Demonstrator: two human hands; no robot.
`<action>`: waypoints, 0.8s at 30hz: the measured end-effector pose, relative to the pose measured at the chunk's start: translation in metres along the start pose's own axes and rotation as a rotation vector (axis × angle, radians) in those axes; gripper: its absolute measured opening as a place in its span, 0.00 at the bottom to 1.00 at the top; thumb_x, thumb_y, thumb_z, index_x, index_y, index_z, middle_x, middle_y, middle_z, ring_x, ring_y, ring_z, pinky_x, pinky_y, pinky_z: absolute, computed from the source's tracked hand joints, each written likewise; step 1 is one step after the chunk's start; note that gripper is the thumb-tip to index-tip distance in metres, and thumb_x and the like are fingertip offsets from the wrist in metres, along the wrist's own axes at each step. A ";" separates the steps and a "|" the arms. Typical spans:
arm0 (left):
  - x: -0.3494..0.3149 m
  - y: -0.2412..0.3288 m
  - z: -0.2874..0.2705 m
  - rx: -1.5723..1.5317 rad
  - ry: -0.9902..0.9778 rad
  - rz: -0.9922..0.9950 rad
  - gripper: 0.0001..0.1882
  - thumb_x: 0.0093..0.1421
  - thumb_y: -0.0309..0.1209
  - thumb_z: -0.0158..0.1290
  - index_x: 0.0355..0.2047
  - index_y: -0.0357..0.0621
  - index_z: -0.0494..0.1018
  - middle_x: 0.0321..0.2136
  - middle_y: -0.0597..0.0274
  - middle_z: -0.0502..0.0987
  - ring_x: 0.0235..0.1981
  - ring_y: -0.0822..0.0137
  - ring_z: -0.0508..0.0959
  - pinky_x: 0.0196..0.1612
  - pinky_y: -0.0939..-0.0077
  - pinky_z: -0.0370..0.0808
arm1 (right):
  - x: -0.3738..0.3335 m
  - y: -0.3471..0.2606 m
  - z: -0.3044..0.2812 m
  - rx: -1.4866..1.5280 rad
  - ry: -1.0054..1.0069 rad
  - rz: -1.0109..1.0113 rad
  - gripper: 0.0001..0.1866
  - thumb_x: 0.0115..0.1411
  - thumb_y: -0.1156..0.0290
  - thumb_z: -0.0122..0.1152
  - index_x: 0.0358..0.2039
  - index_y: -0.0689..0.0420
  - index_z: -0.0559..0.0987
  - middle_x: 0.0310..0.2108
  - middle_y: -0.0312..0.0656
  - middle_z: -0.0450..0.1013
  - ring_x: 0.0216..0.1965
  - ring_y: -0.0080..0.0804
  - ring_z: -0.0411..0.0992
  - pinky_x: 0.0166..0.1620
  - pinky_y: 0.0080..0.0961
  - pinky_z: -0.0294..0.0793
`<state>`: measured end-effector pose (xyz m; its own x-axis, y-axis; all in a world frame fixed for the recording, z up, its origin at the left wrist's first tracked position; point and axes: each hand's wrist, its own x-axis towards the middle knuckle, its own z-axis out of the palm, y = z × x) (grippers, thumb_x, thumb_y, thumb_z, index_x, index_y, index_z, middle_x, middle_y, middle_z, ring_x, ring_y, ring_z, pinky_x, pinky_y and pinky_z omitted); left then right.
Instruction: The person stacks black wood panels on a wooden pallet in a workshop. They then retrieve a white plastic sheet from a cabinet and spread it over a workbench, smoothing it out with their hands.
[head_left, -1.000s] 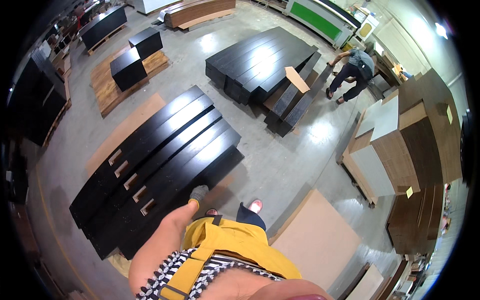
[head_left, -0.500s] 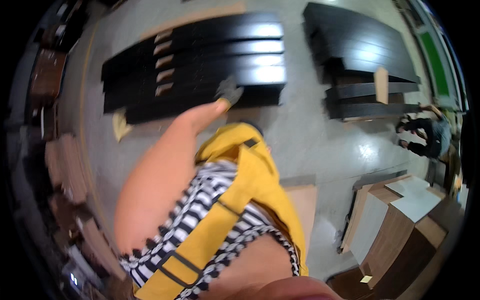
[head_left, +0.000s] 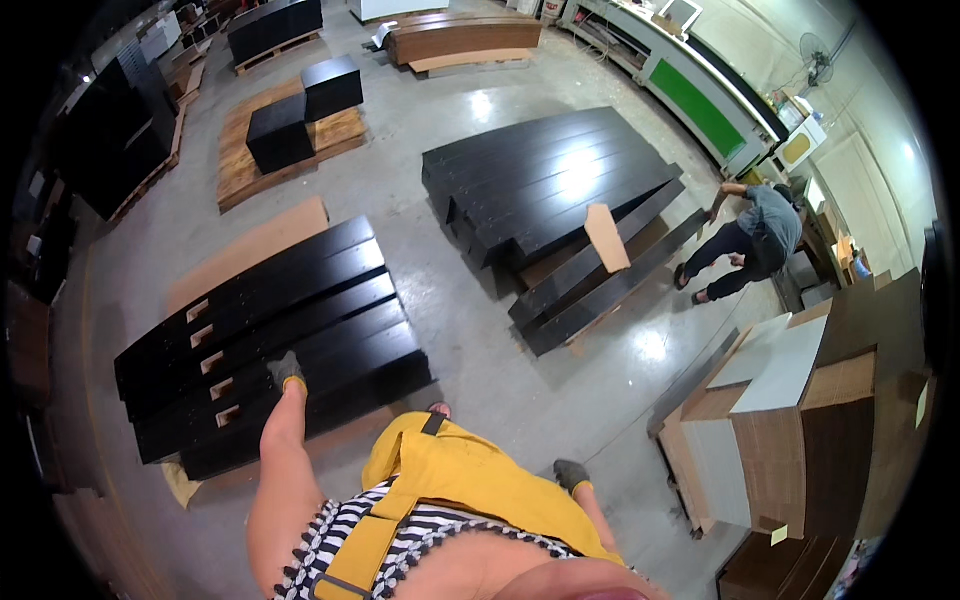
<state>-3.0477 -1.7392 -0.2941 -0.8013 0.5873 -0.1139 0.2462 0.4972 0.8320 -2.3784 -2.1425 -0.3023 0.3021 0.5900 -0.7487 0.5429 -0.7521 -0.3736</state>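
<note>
Shifting our left hand (head_left: 286, 370) along the black notched panels (head_left: 340, 305), we now have it near their pale-edged cutouts (head_left: 212, 362), its gloved fingers loosely extended, gripping nothing visible; we cannot tell whether they touch. Our right hand (head_left: 571, 474) has come into view over the floor (head_left: 500, 385), well apart, its fingers unreadable. The panels lie ahead to our left, so only the left hand seems placed to work them

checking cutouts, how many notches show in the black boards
5 rectangular notches: one row across the black boards, left of your left hand, farthest to nearest. More may be hidden underneath.
</note>
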 end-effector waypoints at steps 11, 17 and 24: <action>-0.148 0.089 0.123 0.317 -0.060 0.313 0.30 0.53 0.41 0.56 0.53 0.36 0.68 0.51 0.48 0.73 0.50 0.50 0.73 0.52 0.65 0.70 | 0.019 0.045 -0.036 0.445 -0.048 0.391 0.13 0.57 0.57 0.55 0.27 0.53 0.78 0.23 0.39 0.73 0.21 0.30 0.70 0.24 0.30 0.70; -0.219 0.159 0.161 0.358 -0.297 0.092 0.39 0.52 0.49 0.55 0.56 0.33 0.62 0.56 0.40 0.67 0.59 0.46 0.65 0.59 0.63 0.63 | 0.084 0.061 -0.121 0.623 -0.136 0.360 0.12 0.57 0.58 0.55 0.26 0.52 0.78 0.21 0.39 0.72 0.20 0.28 0.69 0.23 0.29 0.69; -0.228 0.126 0.119 0.279 -0.228 -0.007 0.33 0.55 0.43 0.51 0.54 0.30 0.66 0.52 0.39 0.70 0.56 0.47 0.68 0.58 0.64 0.62 | 0.267 -0.013 -0.283 0.430 -0.059 0.126 0.11 0.56 0.61 0.51 0.22 0.50 0.76 0.14 0.37 0.67 0.15 0.27 0.64 0.20 0.30 0.65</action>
<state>-2.7692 -1.7348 -0.2282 -0.6689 0.6949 -0.2640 0.4053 0.6386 0.6541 -2.0834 -1.8921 -0.3422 0.2926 0.4777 -0.8283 0.1266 -0.8780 -0.4617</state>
